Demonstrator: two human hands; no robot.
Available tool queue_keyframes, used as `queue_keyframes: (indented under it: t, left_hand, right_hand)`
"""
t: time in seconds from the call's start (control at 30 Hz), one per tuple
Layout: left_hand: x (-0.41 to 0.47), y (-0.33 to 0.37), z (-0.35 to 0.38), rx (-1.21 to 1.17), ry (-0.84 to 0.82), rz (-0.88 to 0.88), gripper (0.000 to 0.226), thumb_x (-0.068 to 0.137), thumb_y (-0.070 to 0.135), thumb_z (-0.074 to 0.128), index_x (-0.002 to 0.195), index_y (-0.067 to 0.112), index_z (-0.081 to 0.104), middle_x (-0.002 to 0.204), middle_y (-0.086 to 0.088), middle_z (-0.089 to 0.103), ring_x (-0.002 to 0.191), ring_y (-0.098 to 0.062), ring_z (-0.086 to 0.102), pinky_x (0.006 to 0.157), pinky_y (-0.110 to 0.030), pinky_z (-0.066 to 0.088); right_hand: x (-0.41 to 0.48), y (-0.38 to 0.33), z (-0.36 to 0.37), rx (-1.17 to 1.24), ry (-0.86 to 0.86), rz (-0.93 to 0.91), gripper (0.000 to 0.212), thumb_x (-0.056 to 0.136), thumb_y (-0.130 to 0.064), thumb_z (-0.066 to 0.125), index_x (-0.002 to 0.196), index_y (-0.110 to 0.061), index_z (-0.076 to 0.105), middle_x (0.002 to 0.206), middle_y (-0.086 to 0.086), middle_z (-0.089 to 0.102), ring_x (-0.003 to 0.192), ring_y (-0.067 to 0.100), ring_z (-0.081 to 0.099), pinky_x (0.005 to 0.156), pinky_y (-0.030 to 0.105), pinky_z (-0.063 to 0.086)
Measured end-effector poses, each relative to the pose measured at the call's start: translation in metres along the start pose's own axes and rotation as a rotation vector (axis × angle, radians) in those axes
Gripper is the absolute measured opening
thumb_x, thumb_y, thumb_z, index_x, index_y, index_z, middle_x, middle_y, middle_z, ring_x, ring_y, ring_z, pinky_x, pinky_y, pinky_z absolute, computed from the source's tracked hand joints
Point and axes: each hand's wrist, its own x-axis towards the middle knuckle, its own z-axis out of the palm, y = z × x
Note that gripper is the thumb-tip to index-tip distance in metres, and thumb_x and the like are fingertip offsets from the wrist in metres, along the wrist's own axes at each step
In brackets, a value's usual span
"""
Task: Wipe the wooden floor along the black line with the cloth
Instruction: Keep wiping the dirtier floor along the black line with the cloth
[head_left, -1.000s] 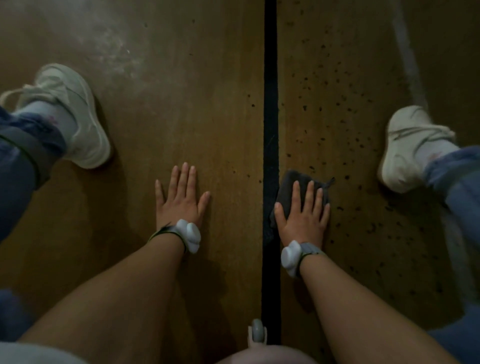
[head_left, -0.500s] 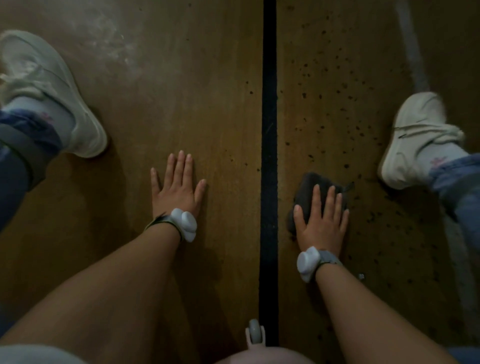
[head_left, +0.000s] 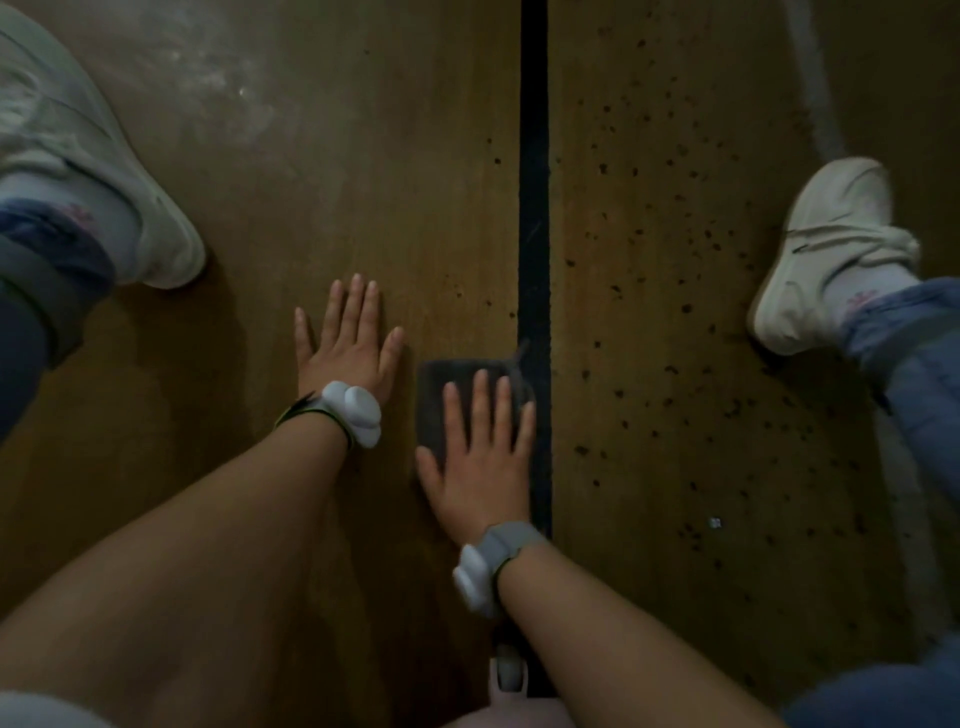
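The cloth (head_left: 457, 400) lies flat on the wooden floor (head_left: 363, 182) under my right hand (head_left: 480, 470), and I read the fingers (head_left: 480, 400) as spread and straight, pressing down on the fabric, not curled around it. Nothing is pinched; the palm and 4 fingers simply pin it to the boards. The dark cloth shows beyond the fingertips on the far side and to the left of the thumb, so most of it sits ahead of and under the hand. Its right edge touches the black line (head_left: 535, 182), and a small corner laps onto it.

The line runs near to far through the middle of the scene, and that is the axis the next stroke should follow, in my judgement. The right hand is on its left edge; the speckled dirt (head_left: 675, 312) lies thickest on the right of the line, well apart from the cloth.

My left hand (head_left: 348, 348) is further left, open and flat on bare floor, holding nothing, serving as a prop. 2 white shoes (head_left: 831, 249) sit out at the left and right edges.
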Motion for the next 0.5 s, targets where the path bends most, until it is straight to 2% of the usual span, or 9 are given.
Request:
queue_keyframes:
  t: [0.1, 0.27, 0.5]
  left_hand:
    - [0.002, -0.002, -0.006, -0.075, -0.041, 0.021, 0.061, 0.104, 0.049, 0.014, 0.155, 0.027, -0.009, 0.161, 0.010, -0.020, 0.145, -0.010, -0.023, 0.117, -0.049, -0.016]
    - [-0.027, -0.008, 0.003, -0.085, 0.028, 0.037, 0.061, 0.103, 0.050, 0.019, 0.155, 0.030, -0.005, 0.161, 0.012, -0.016, 0.145, -0.009, -0.022, 0.118, -0.047, -0.016]
    - [-0.075, -0.013, 0.028, 0.011, 0.044, 0.055, 0.066, 0.100, 0.056, 0.014, 0.153, 0.030, -0.014, 0.159, 0.011, -0.022, 0.144, -0.010, -0.024, 0.118, -0.046, -0.016]
  right_hand:
    - [-0.003, -0.012, 0.005, -0.002, -0.028, -0.060, 0.074, 0.095, -0.062, 0.012, 0.154, -0.023, -0.009, 0.161, 0.013, -0.017, 0.148, 0.033, -0.020, 0.116, 0.058, -0.014]
    - [0.001, 0.019, -0.007, -0.001, -0.094, -0.068, 0.074, 0.095, -0.067, 0.012, 0.147, -0.033, -0.028, 0.156, 0.003, -0.035, 0.144, 0.023, -0.033, 0.118, 0.049, -0.017]
    - [-0.025, 0.123, -0.012, 0.055, 0.024, 0.369, 0.068, 0.096, -0.064, 0.009, 0.151, -0.032, -0.015, 0.164, 0.005, -0.010, 0.150, 0.024, -0.012, 0.121, 0.050, -0.002]
